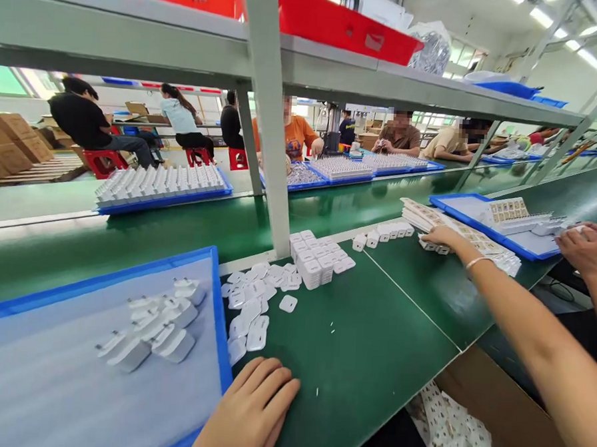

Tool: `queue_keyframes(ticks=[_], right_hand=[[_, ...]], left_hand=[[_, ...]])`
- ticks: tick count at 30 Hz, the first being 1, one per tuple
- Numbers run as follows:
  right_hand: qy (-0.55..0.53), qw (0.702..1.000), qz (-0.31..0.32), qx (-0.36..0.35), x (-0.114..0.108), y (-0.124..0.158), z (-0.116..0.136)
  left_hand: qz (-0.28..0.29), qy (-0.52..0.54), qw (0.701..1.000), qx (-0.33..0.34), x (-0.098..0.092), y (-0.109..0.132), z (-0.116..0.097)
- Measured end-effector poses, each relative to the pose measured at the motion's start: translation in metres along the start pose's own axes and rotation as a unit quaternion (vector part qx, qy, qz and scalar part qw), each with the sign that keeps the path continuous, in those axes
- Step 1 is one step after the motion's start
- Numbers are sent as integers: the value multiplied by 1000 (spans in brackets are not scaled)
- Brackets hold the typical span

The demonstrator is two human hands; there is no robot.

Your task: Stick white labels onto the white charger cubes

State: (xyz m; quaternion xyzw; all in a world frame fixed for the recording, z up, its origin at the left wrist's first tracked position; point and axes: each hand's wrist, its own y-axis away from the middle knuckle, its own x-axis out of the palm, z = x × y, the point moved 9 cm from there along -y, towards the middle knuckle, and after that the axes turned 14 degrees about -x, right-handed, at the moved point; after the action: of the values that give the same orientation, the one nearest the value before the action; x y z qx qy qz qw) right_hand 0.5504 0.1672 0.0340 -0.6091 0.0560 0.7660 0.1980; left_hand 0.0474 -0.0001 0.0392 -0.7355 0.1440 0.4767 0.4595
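My left hand (251, 411) lies on the green bench, fingers stretched and close together, beside the corner of a blue-rimmed tray (219, 326); nothing shows in it. Several white plug chargers (175, 340) with two pins lie in that tray. Loose white cover plates (257, 331) are scattered beyond my fingertips, near neat stacks of the same plates (314, 261). My right hand (442, 238), arm stretched out, has its fingers closed on white charger housings (430, 246) at the edge of the label sheets (461, 232). More housings (382, 234) stand in a row to its left.
A co-worker's hands (587, 248) are at the right, by another blue tray (537, 253). A shelf post (271, 129) rises from the bench, carrying red bins (339, 25). Trays of white parts (160, 189) stand opposite. An open carton (499, 407) sits below the bench edge.
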Motion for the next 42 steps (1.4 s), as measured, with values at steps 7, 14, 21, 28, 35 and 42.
queue_keyframes(ticks=[7,14,21,28,35,42], right_hand=[[-10,982,180,-51,27,109,52],[-197,884,313,-286,42,237,233],[-259,840,359,-315,64,292,318],[-321,782,426,-324,67,264,325],[-159,892,270,-326,87,176,333],[33,884,227,-408,108,179,352]], left_hand=[[91,53,994,-2,24,9,-15],[33,19,999,-33,15,5,-13],[116,23,987,-108,40,13,-3],[124,52,974,-182,37,12,15],[106,215,942,-236,31,9,24],[24,450,799,-399,19,12,60]])
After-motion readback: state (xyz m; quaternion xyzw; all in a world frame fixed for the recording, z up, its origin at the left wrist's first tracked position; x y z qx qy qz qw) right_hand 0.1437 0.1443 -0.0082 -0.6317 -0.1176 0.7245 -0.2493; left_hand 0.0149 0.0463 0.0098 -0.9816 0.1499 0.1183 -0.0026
